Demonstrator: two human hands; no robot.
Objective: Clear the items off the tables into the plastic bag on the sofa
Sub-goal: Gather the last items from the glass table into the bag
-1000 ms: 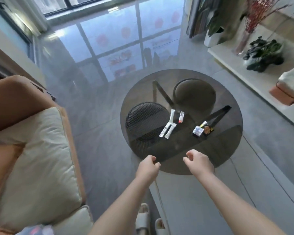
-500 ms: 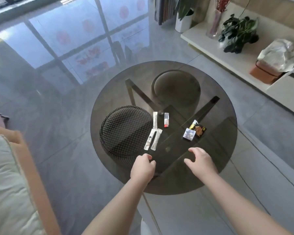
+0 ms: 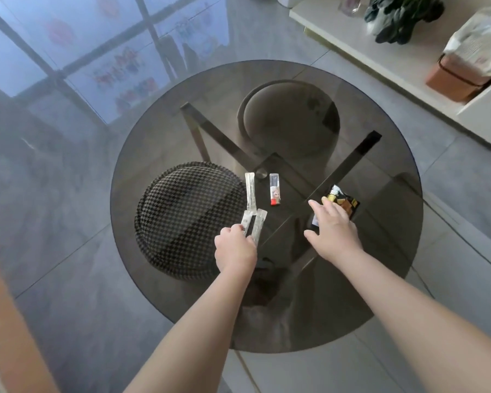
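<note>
A round smoked-glass table carries small items. My left hand pinches the near ends of two clear stick sachets lying side by side. A third sachet lies just beyond them. A small lighter with a red end lies in the middle. My right hand is spread with straight fingers over a dark snack packet and hides a small silvery packet beneath it. The plastic bag and most of the sofa are out of view.
Two round stools show through the glass: a houndstooth one on the left, a plain one farther back. A white shelf on the right holds a plant and a bagged box. An orange sofa edge is at lower left.
The view has closed in on the table. My left hand reached forward and took hold of the two sachets. My right hand opened and moved forward over the packets.
</note>
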